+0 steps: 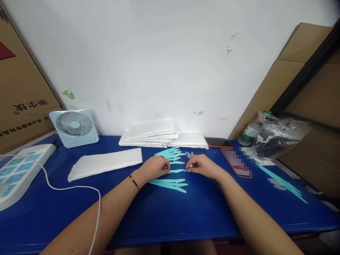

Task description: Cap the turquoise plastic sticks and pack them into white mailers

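Note:
My left hand [158, 166] is closed on a thin teal stick [176, 171], whose flat end points right. Pinched in my right hand [199, 165] is a small translucent piece [185, 170], at the tip of that stick. Several teal sticks [170, 153] lie fanned out behind my left hand, some with pale tips. Nearer the front, a few more teal sticks [172, 183] lie side by side. More translucent pieces [189, 154] rest just behind my right hand.
White padded packets [151, 134] are stacked by the wall; another packet [106, 163] lies left. A fan [74, 127], power strip [23, 170] and white cable [98, 205] are left. Phones [236, 163], a bottle [249, 134], a plastic bag [276, 136] and teal sticks [284, 184] are right.

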A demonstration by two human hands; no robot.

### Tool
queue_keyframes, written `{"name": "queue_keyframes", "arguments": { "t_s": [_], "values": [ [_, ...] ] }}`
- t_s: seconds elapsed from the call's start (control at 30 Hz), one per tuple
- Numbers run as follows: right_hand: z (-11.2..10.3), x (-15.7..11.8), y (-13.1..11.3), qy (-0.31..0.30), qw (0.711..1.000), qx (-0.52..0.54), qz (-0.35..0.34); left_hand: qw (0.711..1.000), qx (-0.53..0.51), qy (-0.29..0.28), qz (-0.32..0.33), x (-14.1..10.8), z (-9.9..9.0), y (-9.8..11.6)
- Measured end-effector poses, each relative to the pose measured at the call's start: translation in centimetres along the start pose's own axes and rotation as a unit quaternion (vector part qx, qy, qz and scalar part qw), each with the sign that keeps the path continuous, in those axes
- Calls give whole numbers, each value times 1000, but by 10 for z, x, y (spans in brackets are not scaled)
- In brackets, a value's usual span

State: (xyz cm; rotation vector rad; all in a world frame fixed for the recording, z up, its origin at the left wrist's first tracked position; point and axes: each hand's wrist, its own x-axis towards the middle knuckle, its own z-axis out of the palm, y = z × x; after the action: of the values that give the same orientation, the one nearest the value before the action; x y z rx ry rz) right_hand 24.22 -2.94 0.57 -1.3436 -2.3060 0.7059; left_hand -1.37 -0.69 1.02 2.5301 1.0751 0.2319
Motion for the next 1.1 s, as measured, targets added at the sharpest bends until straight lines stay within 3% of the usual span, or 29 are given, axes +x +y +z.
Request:
{"name": "queue_keyframes", "arguments": {
  "t_s": [0.3, 0.47, 0.53, 0.73, 0.8, 0.93, 1.1],
  "values": [
    [23, 15, -14, 52, 997, -15, -46, 998, 35, 41, 19, 11, 12, -7],
    [-4, 10, 16, 220, 972, -79, 17, 995, 35, 94, 19, 4, 2, -4],
    [-14, 7, 31, 215, 970, -108, 27, 996, 0, 86, 13, -1, -4, -2],
    [-14, 9, 47, 132, 984, -117, 35, 991, -91, -97, 21, -9, -12, 5],
    [-14, 7, 47, 127, 982, -129, 59, 992, -85, -95, 13, -8, -10, 5],
    [-15, 5, 43, 130, 975, -150, 100, 999, -27, -24, 1, -4, -4, 2],
    [-7, 12, 33, 166, 973, -152, 58, 1000, -16, -12, 10, -3, -3, 0]
  ]
}}
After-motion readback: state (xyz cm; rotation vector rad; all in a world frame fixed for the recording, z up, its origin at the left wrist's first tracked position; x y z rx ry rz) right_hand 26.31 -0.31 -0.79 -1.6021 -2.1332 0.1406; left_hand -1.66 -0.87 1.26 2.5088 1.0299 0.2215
